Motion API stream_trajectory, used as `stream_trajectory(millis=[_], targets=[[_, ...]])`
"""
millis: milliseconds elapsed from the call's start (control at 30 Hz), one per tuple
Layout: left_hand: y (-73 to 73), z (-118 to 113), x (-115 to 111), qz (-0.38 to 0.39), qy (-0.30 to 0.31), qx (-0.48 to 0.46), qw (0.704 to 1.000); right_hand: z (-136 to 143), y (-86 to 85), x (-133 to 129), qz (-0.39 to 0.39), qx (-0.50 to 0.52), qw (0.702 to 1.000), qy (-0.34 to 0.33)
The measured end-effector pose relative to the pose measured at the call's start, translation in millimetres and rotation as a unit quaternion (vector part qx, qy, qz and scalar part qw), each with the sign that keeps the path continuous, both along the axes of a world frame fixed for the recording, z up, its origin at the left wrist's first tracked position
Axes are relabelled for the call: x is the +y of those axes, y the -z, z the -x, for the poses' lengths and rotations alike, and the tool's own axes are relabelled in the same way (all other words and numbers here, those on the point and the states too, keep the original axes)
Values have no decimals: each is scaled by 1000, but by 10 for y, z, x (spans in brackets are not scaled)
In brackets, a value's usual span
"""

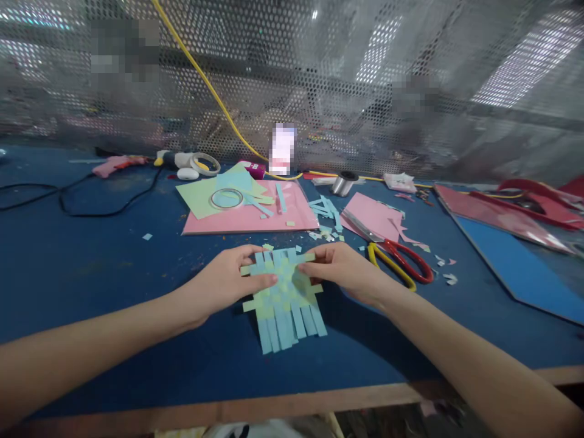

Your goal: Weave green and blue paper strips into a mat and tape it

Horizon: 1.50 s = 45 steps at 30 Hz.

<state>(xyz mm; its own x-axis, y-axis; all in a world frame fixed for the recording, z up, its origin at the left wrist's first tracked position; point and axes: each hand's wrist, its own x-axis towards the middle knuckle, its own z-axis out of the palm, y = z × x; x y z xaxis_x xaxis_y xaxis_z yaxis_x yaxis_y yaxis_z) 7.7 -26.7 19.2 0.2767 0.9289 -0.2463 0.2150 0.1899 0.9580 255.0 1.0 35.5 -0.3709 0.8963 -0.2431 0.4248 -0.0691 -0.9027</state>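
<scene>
A woven paper mat (pixel 283 298) of light blue and pale green strips is held between both hands, just above the blue table. Blue strip ends hang loose along its near side, and green ends stick out at the sides. My left hand (pixel 228 280) pinches its left edge, thumb on top and fingers behind. On the right edge, my right hand (pixel 342 267) grips in the same way near the upper corner. Scissors (pixel 387 246) with one red and one yellow handle lie beyond my right hand. Paper scraps (pixel 326 234) are scattered just behind the mat.
Pink sheets (pixel 219 223) carry green paper (pixel 196 198) and a tape roll (pixel 227 198). Blue strips (pixel 326 207), pink paper (pixel 371 213) and a wire spool (pixel 344 182) lie behind. A pink glue gun (pixel 118 165) is far left, a blue board (pixel 520 261) right. Perforated metal (pixel 255 73) backs the table.
</scene>
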Motion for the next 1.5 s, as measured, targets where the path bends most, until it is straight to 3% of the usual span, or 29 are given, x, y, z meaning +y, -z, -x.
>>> stream_trajectory(millis=[167, 333, 467, 733, 933, 1133, 1333, 1500], targets=[[34, 67, 81, -12, 28, 54, 998, -27, 44, -13, 46, 1, 999, 9], [29, 37, 133, -49, 68, 101, 991, -67, 47, -20, 28, -55, 998, 2], [-15, -8, 152, -79, 101, 110, 986, -64, 81, -22, 40, -23, 999, 8], [-102, -38, 192, -70, 59, 115, 989, 9, 92, -68, 81, 39, 995, 42], [-48, -56, 174, -69, 51, 102, 991, 43, 42, -99, 105, 24, 992, 67], [110, -41, 121, -111, 81, 74, 988, 19, 92, -100, -1, -23, 999, 38], [145, -46, 69, -212, 40, 116, 970, -8, 79, -96, -1, -30, 999, -10], [102, -101, 129, -197, 109, 163, 961, 41, 53, -109, -72, -63, 994, -52]])
